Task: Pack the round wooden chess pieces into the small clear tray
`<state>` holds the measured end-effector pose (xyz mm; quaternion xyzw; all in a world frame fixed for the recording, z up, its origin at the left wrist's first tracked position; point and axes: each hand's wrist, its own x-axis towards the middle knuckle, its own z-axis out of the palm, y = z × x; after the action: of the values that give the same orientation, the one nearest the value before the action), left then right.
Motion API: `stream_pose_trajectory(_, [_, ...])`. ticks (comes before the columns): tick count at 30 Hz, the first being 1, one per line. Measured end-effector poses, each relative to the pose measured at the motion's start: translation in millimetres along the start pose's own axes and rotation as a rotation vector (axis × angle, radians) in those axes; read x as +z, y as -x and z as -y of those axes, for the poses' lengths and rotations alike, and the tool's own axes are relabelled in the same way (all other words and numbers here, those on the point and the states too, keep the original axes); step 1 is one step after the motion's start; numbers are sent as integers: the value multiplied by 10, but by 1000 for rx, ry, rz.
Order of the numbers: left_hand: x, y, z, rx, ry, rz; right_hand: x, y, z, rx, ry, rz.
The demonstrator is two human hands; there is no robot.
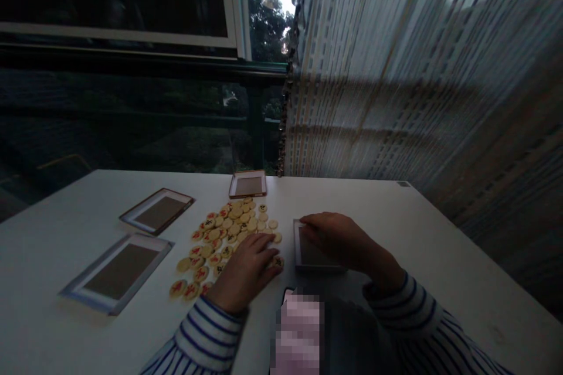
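Many round cream game discs (229,234) with red or black characters lie spread on the white table (440,246). My left hand (248,266) rests palm down on the near right part of the pile, fingers bent over a disc by its fingertips. My right hand (341,240) lies over a shallow grey tray (308,258) just right of the discs, fingers curled on its far left rim. Both sleeves are striped.
Three more shallow trays lie on the table: one at the near left (116,272), one further back left (157,210), one at the far middle (248,184). A dark window is behind, a striped curtain (417,70) on the right. A blurred patch sits at the bottom middle.
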<state>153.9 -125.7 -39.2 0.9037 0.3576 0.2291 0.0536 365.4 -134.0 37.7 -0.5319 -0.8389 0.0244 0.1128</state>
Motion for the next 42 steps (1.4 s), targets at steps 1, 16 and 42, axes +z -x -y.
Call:
stream_pose_trajectory(1, [-1,1,1,1,-6,2,3,2,5,-6,6,0])
stream_pose_trajectory(16, [15,-1,-7,0,-58,6,3,56,4,-107,5,-7])
stream_pose_trajectory(42, [-23,-29,-44,6,-56,-23,18,81,19,-134,-40,-45])
